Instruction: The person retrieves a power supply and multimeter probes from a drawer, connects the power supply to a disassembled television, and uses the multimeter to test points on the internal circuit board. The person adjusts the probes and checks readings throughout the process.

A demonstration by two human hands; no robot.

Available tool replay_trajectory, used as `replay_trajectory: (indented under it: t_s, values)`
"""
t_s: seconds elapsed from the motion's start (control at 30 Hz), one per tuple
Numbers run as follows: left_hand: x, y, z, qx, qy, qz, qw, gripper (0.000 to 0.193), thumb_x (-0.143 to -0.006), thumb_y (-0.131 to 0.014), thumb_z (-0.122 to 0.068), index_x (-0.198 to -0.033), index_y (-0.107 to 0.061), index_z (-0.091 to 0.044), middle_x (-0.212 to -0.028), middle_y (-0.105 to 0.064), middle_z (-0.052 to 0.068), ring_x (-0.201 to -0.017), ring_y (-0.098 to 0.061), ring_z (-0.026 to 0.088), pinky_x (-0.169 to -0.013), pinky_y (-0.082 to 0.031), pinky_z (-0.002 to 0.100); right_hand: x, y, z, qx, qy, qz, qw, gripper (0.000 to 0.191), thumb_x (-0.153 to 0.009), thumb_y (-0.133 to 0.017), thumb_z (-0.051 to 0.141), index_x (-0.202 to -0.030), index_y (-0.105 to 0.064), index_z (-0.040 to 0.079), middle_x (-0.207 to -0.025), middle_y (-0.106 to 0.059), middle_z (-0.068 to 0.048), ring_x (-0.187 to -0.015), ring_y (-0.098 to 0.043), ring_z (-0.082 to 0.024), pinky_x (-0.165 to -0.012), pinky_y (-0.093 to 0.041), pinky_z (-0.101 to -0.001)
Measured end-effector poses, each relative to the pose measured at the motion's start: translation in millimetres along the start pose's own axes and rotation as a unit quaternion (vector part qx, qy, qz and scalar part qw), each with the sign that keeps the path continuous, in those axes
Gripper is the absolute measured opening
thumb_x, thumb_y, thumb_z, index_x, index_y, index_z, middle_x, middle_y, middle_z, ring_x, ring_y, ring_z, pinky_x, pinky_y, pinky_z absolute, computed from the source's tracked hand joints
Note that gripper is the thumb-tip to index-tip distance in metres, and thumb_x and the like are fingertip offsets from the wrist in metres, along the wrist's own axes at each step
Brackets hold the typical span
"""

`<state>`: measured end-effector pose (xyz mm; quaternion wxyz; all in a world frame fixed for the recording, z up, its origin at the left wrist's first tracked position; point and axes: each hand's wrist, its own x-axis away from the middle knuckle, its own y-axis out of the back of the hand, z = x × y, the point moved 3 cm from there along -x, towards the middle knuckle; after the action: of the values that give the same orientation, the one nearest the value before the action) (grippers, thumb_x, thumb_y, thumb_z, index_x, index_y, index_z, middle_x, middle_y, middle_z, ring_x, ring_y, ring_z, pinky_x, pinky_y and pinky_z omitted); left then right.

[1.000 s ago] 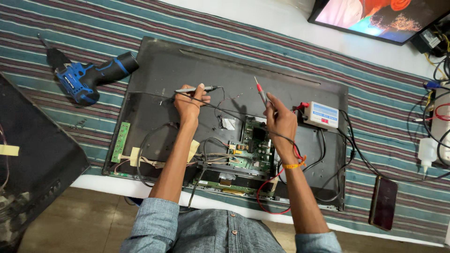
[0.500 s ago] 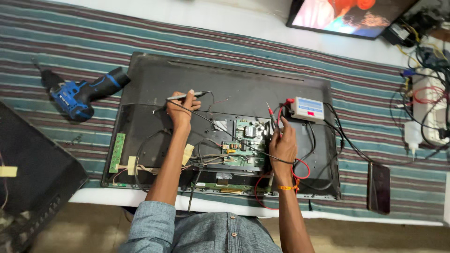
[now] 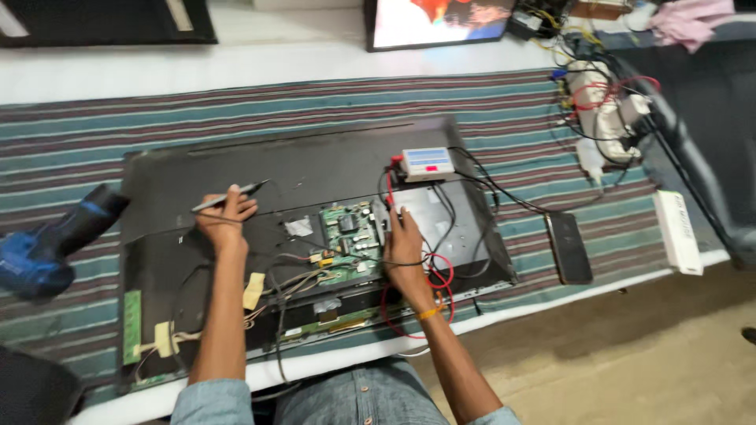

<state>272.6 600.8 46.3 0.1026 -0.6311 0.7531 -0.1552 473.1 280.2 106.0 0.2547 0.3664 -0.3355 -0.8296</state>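
An opened flat television (image 3: 331, 161) lies back-up on a striped mat, with its green circuit board (image 3: 350, 236) exposed. My left hand (image 3: 224, 220) rests on the dark panel and grips a black test probe (image 3: 232, 195) that points up and to the right. My right hand (image 3: 403, 248) lies at the board's right edge, with the red probe lead looping beside it; the probe itself is mostly hidden under the fingers. A small white and blue meter (image 3: 428, 164) sits on the panel just above the right hand, with its leads (image 3: 437, 275) running down.
A blue cordless drill (image 3: 47, 248) lies at the left edge. A dark phone (image 3: 568, 248) and a white box (image 3: 679, 232) lie right of the television. A tangle of cables and power strips (image 3: 602, 106) sits at upper right. A lit screen (image 3: 437, 20) stands behind.
The view has swung right. My right hand has dropped from above the panel onto the circuit board's right edge. My left hand keeps hold of the black probe.
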Motion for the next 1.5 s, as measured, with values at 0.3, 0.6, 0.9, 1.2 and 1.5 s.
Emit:
replay_trajectory:
  t_s: [0.3,0.6,0.9,1.2,1.5]
  values:
    - [-3.9,7.4,-4.4,-0.048,0.02,-0.014,0.999,0.026,-0.1,-0.073,-0.009,-0.097,-0.049,0.0,-0.089,-0.072,0.019,-0.072,-0.077,0.027,-0.065,-0.063,0.037,56.8,38.4,55.1,-0.148,0.012,0.104,0.983,0.075,-0.097,-0.063,0.013,-0.155,-0.023,-0.011,-0.163,-0.019,-0.038,-0.155,-0.012,-0.049,-0.125,-0.016,-0.0491]
    - [-10.6,24.0,1.3,-0.044,0.011,-0.015,0.999,0.022,-0.101,-0.074,-0.006,-0.101,-0.052,0.0,-0.093,-0.071,0.02,-0.076,-0.076,0.028,-0.067,-0.068,0.04,32.0,119.7,65.7,-0.203,0.042,0.441,0.873,0.049,-0.096,-0.069,0.026,-0.132,-0.062,-0.006,-0.143,-0.057,-0.027,-0.14,-0.046,-0.039,-0.116,-0.036,-0.0444]
    - [-14.4,47.2,-8.2,-0.043,-0.014,0.009,0.999,0.022,-0.107,-0.071,0.001,-0.106,-0.049,0.002,-0.1,-0.07,0.023,-0.084,-0.076,0.031,-0.075,-0.063,0.044,-22.5,175.2,-13.4,-0.393,-0.145,0.221,0.881,0.03,-0.099,-0.067,0.026,-0.116,-0.076,0.002,-0.087,-0.074,-0.005,-0.075,-0.068,-0.007,-0.067,-0.057,-0.0257]
    - [-9.3,64.6,-14.9,-0.051,-0.029,0.023,0.998,0.019,-0.112,-0.066,0.007,-0.109,-0.048,0.003,-0.101,-0.069,0.026,-0.092,-0.076,0.034,-0.084,-0.062,0.047,-93.5,255.1,-320.5,-0.05,-0.256,-0.347,0.901,0.016,-0.101,-0.066,0.014,-0.105,-0.076,0.002,-0.083,-0.07,-0.001,-0.074,-0.063,-0.008,-0.067,-0.051,-0.0256]
    - [-1.9,92.4,-11.2,-0.234,0.007,0.026,0.972,0.02,-0.122,-0.054,-0.015,-0.116,-0.051,0.004,-0.113,-0.061,0.026,-0.114,-0.068,0.038,-0.1,-0.056,0.046,-151.5,314.8,-444.4,0.118,-0.243,-0.246,0.931,0.027,-0.087,-0.078,0.018,-0.107,-0.077,0.0,-0.098,-0.076,-0.018,-0.089,-0.074,-0.032,-0.083,-0.055,-0.042]
